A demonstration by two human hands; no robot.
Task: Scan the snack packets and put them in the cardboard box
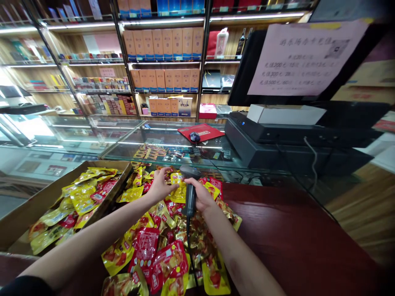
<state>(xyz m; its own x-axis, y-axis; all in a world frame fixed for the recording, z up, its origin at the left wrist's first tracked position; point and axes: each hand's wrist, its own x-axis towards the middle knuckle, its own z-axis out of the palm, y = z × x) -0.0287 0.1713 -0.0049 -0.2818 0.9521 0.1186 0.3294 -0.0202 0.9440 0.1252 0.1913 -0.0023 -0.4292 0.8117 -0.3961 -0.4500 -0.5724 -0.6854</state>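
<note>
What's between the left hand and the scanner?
The head view shows a yellow packet between the left hand and the scanner held by the right hand.

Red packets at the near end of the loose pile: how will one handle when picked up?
Likely slippery: the red packets have a glossy film that catches highlights. Probably flexible, since the wrappers look creased. Lifting one may shift nearby yellow packets, as they lie jumbled together.

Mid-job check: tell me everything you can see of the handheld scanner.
The scanner is dark grey and looks like plastic, with a broad head above a narrower handle. The right hand grips it, thumb across the upper handle. It points away from the wearer, above the packets. A black cable leaves the handle's bottom and runs toward the wearer. Its trigger and scanning window are hidden.
</note>
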